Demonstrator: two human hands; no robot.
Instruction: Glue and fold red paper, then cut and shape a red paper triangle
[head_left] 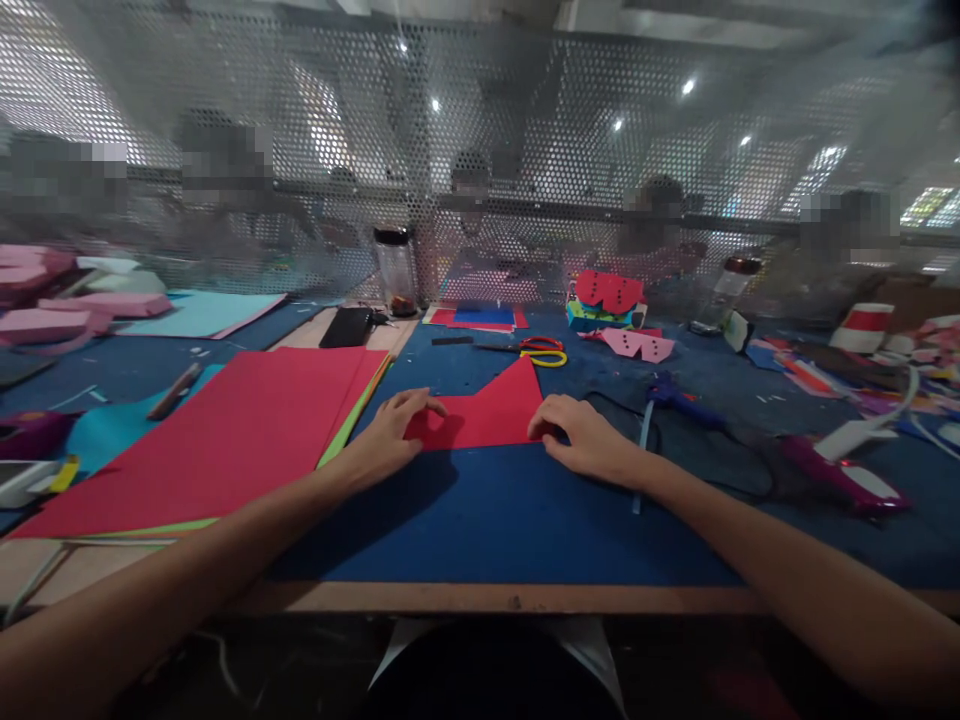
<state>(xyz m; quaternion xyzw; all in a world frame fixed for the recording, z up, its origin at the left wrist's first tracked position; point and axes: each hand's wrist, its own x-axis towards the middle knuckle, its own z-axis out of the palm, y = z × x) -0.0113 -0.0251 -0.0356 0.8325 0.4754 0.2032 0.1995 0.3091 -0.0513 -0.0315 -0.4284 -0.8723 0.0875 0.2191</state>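
Note:
A folded piece of red paper (487, 415) lies on the blue mat in front of me, its upper right part rising to a point. My left hand (394, 430) holds the paper's left end, with curved fingers over it and the thumb near the lower edge. At the right end my right hand (581, 435) has its fingers curled onto the paper's edge; some fingertips are hidden. Just beyond the paper are scissors (544, 350) with red and yellow handles. To the left of my left hand is a stack of large red sheets (247, 420), with yellow-green ones underneath.
A blue glue gun (686, 400) and a purple glue gun (844, 475) lie to the right with cables. Pink cut-outs (637, 344), a glass jar (395, 270) and a black phone-like object (347, 327) are farther back. A perforated metal screen (525, 120) stands behind, people beyond it.

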